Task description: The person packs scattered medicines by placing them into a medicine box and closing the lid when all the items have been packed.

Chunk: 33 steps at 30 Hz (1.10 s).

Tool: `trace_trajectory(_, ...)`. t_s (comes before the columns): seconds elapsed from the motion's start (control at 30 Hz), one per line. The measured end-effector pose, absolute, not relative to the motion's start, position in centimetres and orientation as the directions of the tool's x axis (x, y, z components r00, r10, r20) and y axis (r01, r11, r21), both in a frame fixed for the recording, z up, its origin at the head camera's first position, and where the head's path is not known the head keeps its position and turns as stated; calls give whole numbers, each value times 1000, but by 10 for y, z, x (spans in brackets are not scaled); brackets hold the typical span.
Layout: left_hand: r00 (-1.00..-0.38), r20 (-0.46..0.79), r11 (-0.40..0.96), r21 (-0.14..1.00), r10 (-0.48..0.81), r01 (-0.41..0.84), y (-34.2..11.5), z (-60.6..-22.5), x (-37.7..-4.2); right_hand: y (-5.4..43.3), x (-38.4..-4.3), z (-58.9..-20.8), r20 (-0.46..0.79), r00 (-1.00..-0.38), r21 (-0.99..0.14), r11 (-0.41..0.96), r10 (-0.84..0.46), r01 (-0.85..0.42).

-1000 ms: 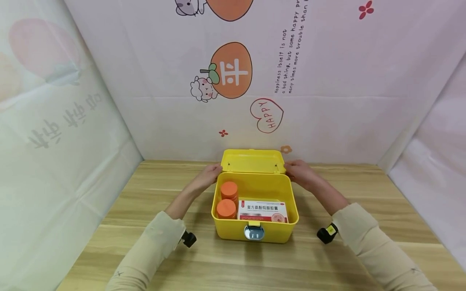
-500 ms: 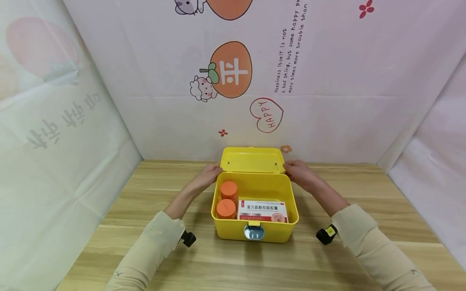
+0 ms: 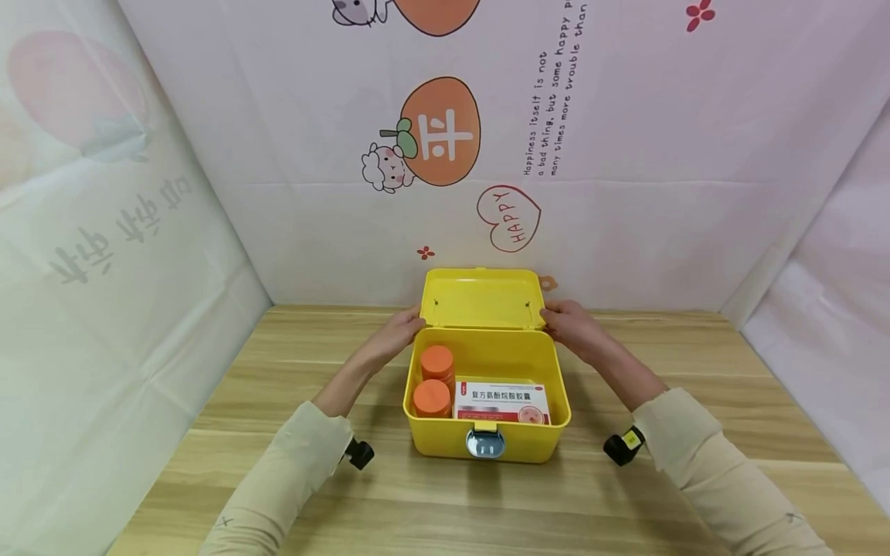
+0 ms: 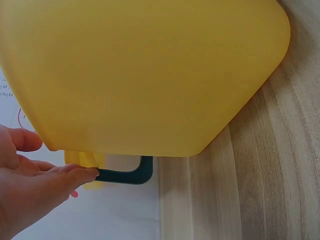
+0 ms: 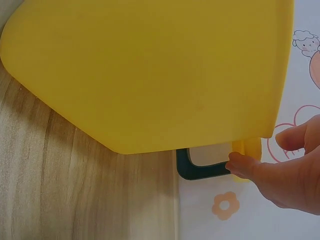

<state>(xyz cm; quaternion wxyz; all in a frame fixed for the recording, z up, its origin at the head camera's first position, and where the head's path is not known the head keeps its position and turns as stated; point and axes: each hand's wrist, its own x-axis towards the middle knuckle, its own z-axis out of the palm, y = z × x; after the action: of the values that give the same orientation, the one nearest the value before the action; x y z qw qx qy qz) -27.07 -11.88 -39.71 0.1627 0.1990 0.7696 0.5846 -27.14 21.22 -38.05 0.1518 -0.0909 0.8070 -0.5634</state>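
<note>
A yellow box (image 3: 445,444) stands on the table with its hinged lid (image 3: 481,300) raised at the back. Inside it are two orange-capped bottles (image 3: 437,363) on the left and a white and red medicine carton (image 3: 504,403) on the right. My left hand (image 3: 401,332) holds the lid's left edge, its fingers reaching behind beside the dark green handle (image 4: 127,176). On the opposite side, my right hand (image 3: 573,328) grips the lid's right edge, fingertips near the same handle (image 5: 200,171). The box's side wall partly hides the lid in both wrist views.
A silver latch (image 3: 485,443) hangs at the box's front. The wooden table (image 3: 327,510) meets a white printed cloth wall (image 3: 626,232) close behind the box. Cloth also hangs on the left and right. Each wrist bears a small black camera (image 3: 623,446).
The lid has swung upward, so more of its inner face shows. Both hands have risen slightly with it, while the box, bottles and carton have stayed in place.
</note>
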Motion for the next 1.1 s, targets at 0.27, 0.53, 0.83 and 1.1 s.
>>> trace_trajectory(0.27, -875, -23, 226, 969, 484, 99, -117, -392, -269, 211, -271, -375, -140, -934, -943, 331, -328, 25)
trace_trajectory(0.53, -912, -27, 292, 951, 410, 103, -117, -385, -268, 208, -268, -369, -121, -935, -960, 280, -333, 24)
trace_trajectory(0.83, -912, -1, 252, 961, 410, 112, -116, -380, -269, 209, -267, -367, -88, -946, -953, 304, -311, -11)
trace_trajectory(1.1, -894, 46, 183, 973, 446, 141, -115, -377, -270, 208, -265, -360, -83, -952, -957, 289, -293, -6)
